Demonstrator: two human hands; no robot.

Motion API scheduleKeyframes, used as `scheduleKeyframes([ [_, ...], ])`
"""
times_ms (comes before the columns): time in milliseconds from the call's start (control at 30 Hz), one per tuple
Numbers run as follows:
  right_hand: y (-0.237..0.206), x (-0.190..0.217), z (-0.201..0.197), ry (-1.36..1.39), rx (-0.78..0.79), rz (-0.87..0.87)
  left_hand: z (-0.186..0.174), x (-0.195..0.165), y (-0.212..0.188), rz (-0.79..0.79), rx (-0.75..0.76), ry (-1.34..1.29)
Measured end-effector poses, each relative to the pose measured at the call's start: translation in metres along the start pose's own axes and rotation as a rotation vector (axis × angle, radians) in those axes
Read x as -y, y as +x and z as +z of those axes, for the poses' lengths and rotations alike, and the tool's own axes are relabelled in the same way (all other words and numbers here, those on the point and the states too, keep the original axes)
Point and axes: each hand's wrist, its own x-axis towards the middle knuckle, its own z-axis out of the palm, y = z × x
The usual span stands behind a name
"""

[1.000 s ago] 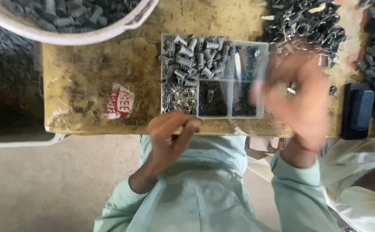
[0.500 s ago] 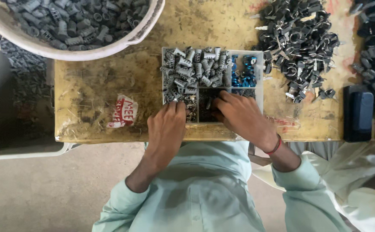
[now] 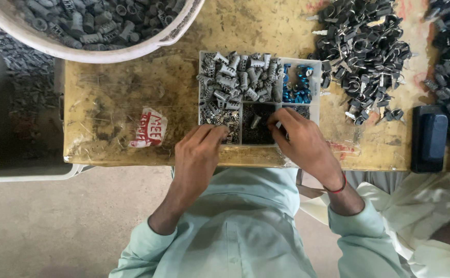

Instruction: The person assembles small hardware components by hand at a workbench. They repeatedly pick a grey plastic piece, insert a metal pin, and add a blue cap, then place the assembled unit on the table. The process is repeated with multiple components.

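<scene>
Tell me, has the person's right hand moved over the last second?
Yes. The right hand came in from the tray's right edge and now rests over the near compartments of the clear divided tray, fingertips in the dark middle one.

Two hands, the left hand (image 3: 200, 154) and the right hand (image 3: 302, 141), at lower centre. One clear divided tray (image 3: 315, 77) at centre, with four compartments visible. One white tub (image 3: 106, 51) at upper left. Two heaps of dark clips (image 3: 361, 51) at upper right, too many to count. One dark blue block (image 3: 431, 136) at right.

Divided parts tray (image 3: 315, 87), grey plugs (image 3: 238, 82)
</scene>
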Motion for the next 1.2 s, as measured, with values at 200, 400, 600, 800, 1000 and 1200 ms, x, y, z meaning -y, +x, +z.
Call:
scheduleKeyframes([
  [200, -0.005, -0.003, 0.005, 0.100, -0.078, -0.042, 0.002, 0.000, 0.004, -0.116, 0.113, -0.390],
  [400, -0.005, -0.012, 0.015, 0.328, -0.091, -0.148, 0.012, 0.005, -0.001, -0.370, 0.234, -0.815],
  [600, -0.016, -0.014, 0.021, 0.954, 0.103, 0.240, 0.038, 0.003, -0.002, -0.386, 0.219, -1.130],
  [800, -0.028, 0.001, 0.015, 1.106, 0.168, 0.144, 0.046, -0.007, -0.004, -0.338, 0.141, -1.245],
  [1000, -0.028, 0.009, 0.018, 1.159, 0.149, 0.164, 0.044, -0.013, -0.005, -0.264, 0.163, -1.293],
  [1200, -0.031, 0.009, 0.014, 1.119, 0.191, 0.161, 0.038, -0.012, -0.003, -0.183, 0.132, -1.065],
])
